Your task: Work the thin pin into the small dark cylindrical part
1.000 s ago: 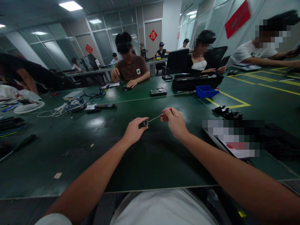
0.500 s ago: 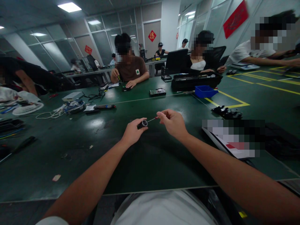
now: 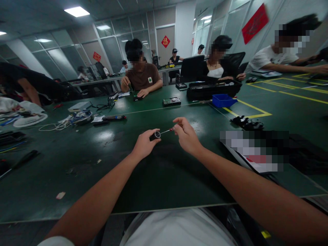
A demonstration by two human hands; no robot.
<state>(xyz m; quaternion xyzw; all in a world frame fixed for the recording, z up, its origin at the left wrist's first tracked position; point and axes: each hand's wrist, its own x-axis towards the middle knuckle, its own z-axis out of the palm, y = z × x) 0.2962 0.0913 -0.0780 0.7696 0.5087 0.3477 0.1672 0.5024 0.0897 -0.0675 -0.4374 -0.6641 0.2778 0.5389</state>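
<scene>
Between its thumb and fingers my left hand [image 3: 144,145] grips a small black cylindrical part [image 3: 155,135], whose round, light-rimmed end faces to the right. My right hand [image 3: 189,136] pinches the red handle of a thin screwdriver [image 3: 171,130], its index finger lifted off. The metal shaft points left, and its tip is at the rim or inside the round end; which of the two I cannot tell. Both hands are held above the green table [image 3: 164,184].
To the right are a pixelated white object [image 3: 246,153], black pieces [image 3: 247,122] and a blue bin [image 3: 223,100]. A circuit-board device [image 3: 171,101] lies ahead. Cables [image 3: 79,116] and a dark tool [image 3: 114,117] are at left. Several people work around the table.
My right index finger has lifted and straightened, while the thumb side still holds the handle. My left hand and the black part have stayed nearly in place.
</scene>
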